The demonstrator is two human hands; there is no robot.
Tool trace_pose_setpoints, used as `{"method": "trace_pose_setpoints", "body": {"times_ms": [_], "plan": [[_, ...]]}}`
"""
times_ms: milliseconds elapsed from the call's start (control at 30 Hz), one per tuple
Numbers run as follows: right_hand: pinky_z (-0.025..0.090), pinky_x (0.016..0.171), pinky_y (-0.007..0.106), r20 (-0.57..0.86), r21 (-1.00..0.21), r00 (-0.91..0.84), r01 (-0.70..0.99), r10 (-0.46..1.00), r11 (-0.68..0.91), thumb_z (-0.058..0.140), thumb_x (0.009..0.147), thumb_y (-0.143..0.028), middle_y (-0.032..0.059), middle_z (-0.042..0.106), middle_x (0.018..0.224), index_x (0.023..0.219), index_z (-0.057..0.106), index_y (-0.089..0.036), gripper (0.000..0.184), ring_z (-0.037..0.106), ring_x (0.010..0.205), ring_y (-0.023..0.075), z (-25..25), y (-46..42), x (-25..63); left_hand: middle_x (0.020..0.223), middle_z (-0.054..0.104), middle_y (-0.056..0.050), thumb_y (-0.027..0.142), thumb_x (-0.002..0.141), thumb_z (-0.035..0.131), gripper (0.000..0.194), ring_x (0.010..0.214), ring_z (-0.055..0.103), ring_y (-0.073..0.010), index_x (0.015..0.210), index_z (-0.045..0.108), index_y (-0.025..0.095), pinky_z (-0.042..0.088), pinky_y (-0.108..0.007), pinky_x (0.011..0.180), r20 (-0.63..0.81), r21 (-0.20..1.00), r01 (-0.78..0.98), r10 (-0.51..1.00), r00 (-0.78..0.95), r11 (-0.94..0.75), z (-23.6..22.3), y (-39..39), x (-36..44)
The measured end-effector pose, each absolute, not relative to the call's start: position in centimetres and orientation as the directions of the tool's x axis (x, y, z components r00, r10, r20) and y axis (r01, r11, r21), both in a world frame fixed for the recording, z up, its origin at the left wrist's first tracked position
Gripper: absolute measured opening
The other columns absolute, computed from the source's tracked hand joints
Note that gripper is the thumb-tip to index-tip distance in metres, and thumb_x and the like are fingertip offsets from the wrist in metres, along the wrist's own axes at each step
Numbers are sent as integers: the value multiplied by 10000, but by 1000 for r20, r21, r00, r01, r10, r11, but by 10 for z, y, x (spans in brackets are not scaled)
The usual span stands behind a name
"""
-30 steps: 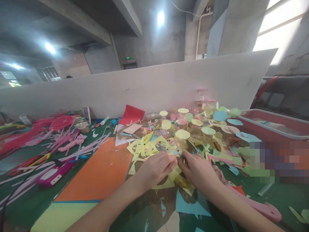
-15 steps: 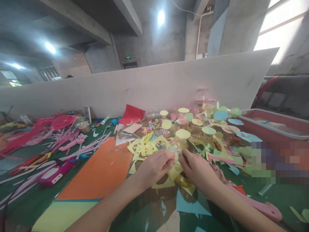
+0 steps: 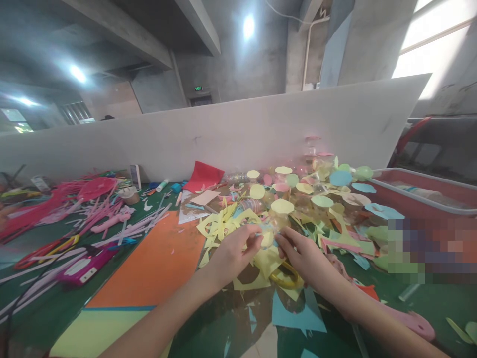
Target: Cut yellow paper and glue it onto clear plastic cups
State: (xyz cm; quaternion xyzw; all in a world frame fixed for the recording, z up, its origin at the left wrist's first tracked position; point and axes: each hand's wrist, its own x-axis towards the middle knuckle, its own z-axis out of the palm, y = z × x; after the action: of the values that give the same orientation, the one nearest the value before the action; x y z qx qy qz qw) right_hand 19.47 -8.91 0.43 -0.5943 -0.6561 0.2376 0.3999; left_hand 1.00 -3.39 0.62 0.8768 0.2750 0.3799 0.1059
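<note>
Clear plastic piece (image 3: 269, 228), small and shiny, is up in the middle, just over a heap of cut paper. Its shape is hard to make out. The left hand (image 3: 235, 248) pinches it on one side with finger and thumb, and the right hand (image 3: 303, 252) pinches it on the other. It is probably very light. It looks thin and bendy, so it might be slippery and could get squashed or creased. The edges seem the best place to hold it, with a soft pinch.

Close to the person, a light green sheet (image 3: 108, 330) and an orange sheet (image 3: 149, 273) lie flat on the green table (image 3: 439, 308). Blue paper (image 3: 296, 318) with a curved bite cut out lies there too. Under the hands is pale yellow paper (image 3: 269, 262), and beside it a yellow loop (image 3: 286, 285) that may be a scissors handle. Past the hands are lots of paper rounds (image 3: 282, 206), a red sheet (image 3: 204, 176) and a pink bin (image 3: 428, 181).

Behind them stands a long white board (image 3: 223, 129). Farther off, the room has gray walls, a bright lamp (image 3: 249, 27) and a sunny window (image 3: 428, 49).
</note>
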Motion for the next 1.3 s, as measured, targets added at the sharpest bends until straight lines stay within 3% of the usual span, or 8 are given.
{"method": "trace_pose_setpoints", "body": {"times_ms": [200, 467, 767, 933, 1100, 1300], "plan": [[255, 409, 227, 197, -872, 18, 461, 980, 167, 369, 938, -410, -67, 403, 534, 654, 438, -233, 342, 270, 394, 93, 8, -91, 195, 738, 572, 55, 275, 921, 515, 68, 668, 560, -98, 979, 515, 238, 433, -209, 670, 533, 611, 385, 719, 446, -692, 11, -32, 10], [355, 580, 259, 272, -888, -47, 373, 961, 269, 356, 939, -434, -16, 506, 651, 673, 446, -229, 348, 448, 598, 145, 3, -86, 197, 726, 527, 57, 346, 915, 529, 106, 665, 532, -100, 945, 522, 245, 415, -206, 629, 439, 804, 231, 809, 390, -548, 10, -30, 12], [377, 624, 265, 326, -900, -71, 281, 943, 332, 371, 937, -381, -15, 515, 654, 672, 448, -230, 315, 470, 625, 148, 3, -83, 196, 687, 505, 70, 340, 917, 527, 102, 638, 562, -84, 943, 512, 242, 431, -194, 628, 354, 896, 124, 856, 376, -425, 10, -26, 14], [428, 620, 271, 319, -898, -31, 311, 947, 312, 378, 929, -384, -3, 563, 660, 657, 466, -230, 324, 521, 621, 154, 7, -86, 194, 681, 508, 72, 340, 901, 551, 121, 628, 572, -82, 945, 521, 231, 443, -195, 633, 326, 922, 83, 877, 354, -377, 9, -24, 16], [499, 681, 306, 241, -920, 17, 323, 970, 223, 415, 918, -438, 31, 690, 775, 819, 584, -224, 290, 639, 777, 209, 12, -90, 194, 675, 483, 68, 349, 880, 572, 149, 626, 557, -92, 936, 521, 220, 459, -203, 616, 270, 956, 11, 897, 349, -292, 6, -21, 17], [534, 814, 347, 224, -957, -11, 186, 975, 222, 452, 903, -493, 49, 694, 915, 909, 597, -230, 300, 683, 888, 223, 17, -90, 194, 717, 509, 56, 366, 869, 583, 184, 656, 580, -106, 951, 509, 218, 508, -266, 698, 222, 975, -86, 914, 340, -205, -1, -11, 16]]}}
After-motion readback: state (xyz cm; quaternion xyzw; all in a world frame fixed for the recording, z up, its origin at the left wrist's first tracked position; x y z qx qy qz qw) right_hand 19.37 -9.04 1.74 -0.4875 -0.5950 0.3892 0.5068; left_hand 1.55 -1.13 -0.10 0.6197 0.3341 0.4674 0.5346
